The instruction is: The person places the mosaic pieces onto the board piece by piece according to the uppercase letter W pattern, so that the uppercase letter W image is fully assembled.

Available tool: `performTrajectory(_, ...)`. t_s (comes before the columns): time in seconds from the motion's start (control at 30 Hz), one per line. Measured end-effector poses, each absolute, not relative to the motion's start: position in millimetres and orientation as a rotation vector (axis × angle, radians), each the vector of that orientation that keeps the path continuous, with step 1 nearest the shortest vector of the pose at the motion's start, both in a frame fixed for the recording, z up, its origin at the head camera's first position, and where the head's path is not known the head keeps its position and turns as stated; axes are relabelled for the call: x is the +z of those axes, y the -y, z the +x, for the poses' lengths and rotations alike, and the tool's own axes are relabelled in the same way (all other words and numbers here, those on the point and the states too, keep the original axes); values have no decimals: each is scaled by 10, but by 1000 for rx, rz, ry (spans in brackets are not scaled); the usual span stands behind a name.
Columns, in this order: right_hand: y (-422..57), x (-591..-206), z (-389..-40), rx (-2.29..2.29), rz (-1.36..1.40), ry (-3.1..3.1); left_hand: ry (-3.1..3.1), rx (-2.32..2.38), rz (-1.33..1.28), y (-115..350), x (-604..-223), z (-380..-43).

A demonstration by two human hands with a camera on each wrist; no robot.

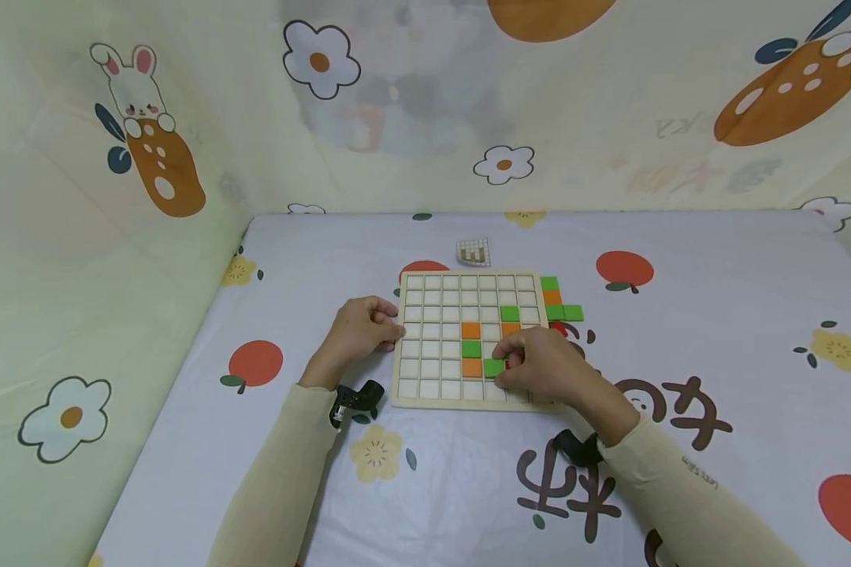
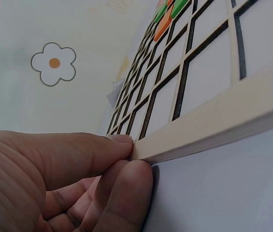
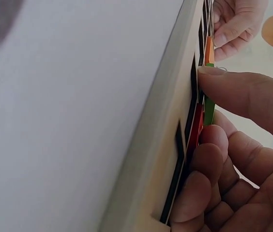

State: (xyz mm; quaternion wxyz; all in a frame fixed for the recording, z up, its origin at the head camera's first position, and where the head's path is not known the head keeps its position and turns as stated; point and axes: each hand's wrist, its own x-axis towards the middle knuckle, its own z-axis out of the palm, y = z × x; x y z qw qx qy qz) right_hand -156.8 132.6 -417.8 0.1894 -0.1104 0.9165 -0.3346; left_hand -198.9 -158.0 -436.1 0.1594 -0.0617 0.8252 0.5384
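"One pale wooden grid board (image 1: 461, 405) lies at your twelve o'clock; what's your left hand (image 1: 358, 331) doing?"

"Pinching its nine-o'clock edge, while your right hand (image 1: 549, 364) pinches a flat green square tile (image 1: 493, 368), toward five o'clock from its centre."

Brown characters (image 1: 592, 504) on tablecloth (image 1: 468, 488), faint lettering (image 1: 755, 175) on wall (image 1: 596, 94), small print (image 1: 700, 472) on right sleeve (image 1: 709, 520): none clearly legible

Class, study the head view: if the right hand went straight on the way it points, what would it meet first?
Past the green tile the right hand pinches, probably the orange tile just left of it; height is unclear, so it might pass above.
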Motion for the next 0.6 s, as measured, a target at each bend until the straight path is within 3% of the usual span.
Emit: performTrajectory(0.6, -1321, -4192, -1546, -949, -311, -2586, -2343, 1569, -161, 1596, -4396, -1990)
